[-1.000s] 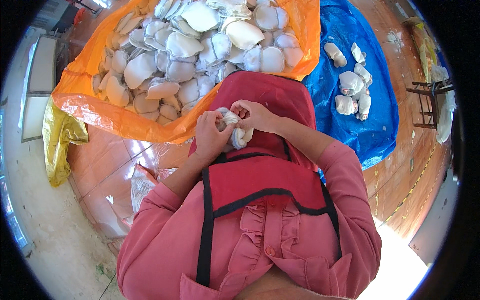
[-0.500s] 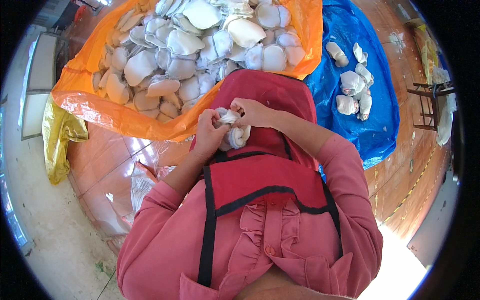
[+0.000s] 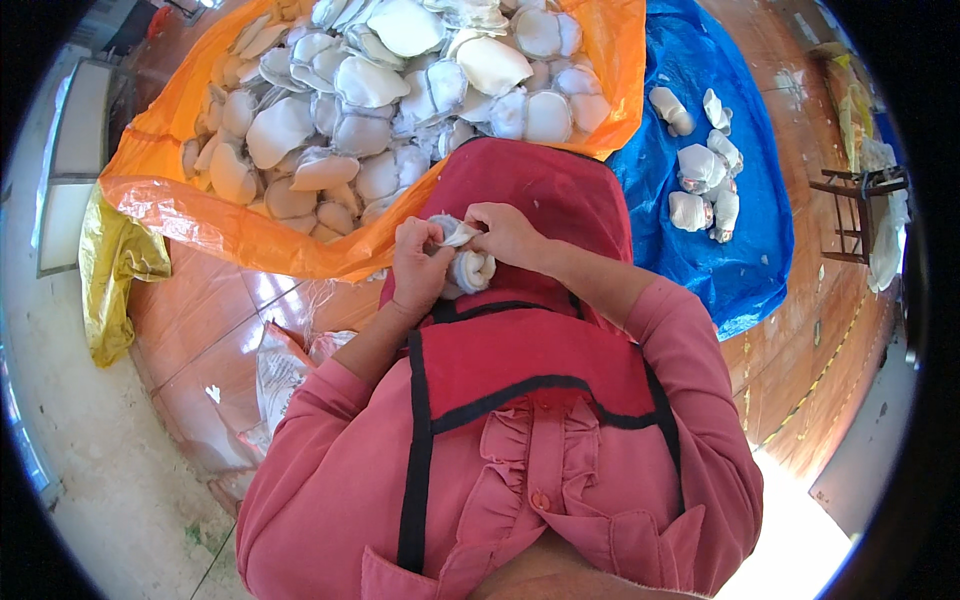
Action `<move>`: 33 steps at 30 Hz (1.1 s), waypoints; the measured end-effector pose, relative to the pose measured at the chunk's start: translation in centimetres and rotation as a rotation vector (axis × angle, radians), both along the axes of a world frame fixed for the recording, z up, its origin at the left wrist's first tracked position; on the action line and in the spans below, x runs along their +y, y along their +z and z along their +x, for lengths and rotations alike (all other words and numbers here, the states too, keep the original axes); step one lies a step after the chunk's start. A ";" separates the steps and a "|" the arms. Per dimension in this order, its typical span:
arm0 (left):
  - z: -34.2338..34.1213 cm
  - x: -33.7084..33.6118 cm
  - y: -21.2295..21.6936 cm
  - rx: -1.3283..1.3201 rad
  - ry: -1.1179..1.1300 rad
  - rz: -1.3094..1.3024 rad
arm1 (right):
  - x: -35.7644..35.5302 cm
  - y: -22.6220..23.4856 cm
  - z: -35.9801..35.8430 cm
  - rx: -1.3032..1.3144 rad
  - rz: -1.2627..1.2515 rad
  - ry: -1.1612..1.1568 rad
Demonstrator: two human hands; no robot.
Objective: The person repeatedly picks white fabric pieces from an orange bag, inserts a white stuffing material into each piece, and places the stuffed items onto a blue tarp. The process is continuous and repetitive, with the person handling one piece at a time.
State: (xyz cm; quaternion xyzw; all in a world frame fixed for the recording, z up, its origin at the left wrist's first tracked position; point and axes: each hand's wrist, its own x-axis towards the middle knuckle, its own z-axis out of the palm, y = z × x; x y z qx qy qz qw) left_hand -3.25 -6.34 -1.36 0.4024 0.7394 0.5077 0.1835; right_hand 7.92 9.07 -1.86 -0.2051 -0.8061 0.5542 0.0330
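Over the dark red apron [image 3: 560, 185] on my lap, both hands work on a small white and grey plush fabric piece [image 3: 472, 271]. My left hand [image 3: 416, 264] pinches its left edge between thumb and fingers. My right hand [image 3: 506, 236] grips the upper right edge, fingers curled in. The fabric is folded and rolled, with a rounded, thick-edged part hanging below my fingertips. Its grip points are partly covered by my fingers. Beyond my hands lies a big heap of flat, rounded, white and grey plush pieces [image 3: 371, 82].
An orange plastic sheet [image 3: 240, 247] holds the heap. To the right, a blue sheet [image 3: 745, 285] carries several rolled white bundles [image 3: 700, 168]. A yellow sack [image 3: 118, 275] lies at the left, a white bag [image 3: 280, 375] near my left forearm, a wooden stool [image 3: 848, 215] at far right.
My right hand has shifted slightly, its fingers now closer to my left hand's. The fabric piece has turned a little, with its rolled lower part showing rounder. The surroundings look unchanged.
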 end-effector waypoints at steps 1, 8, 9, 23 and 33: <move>0.0 0.0 -0.1 -0.041 0.008 0.007 | -0.3 0.2 0.1 0.000 -0.014 -0.041; -0.6 -0.5 0.6 -0.032 -0.047 0.012 | -2.6 -0.8 0.8 0.020 -0.015 -0.269; -0.9 -0.7 0.8 0.005 -0.090 -0.008 | -2.8 -1.0 0.8 0.028 -0.003 -0.275; -2.5 -2.1 3.7 0.502 -0.340 -0.145 | -2.9 -0.5 2.2 0.119 -0.199 -0.175; -1.5 -2.8 2.7 0.509 -0.289 -0.084 | -1.4 0.4 3.9 0.191 0.024 0.114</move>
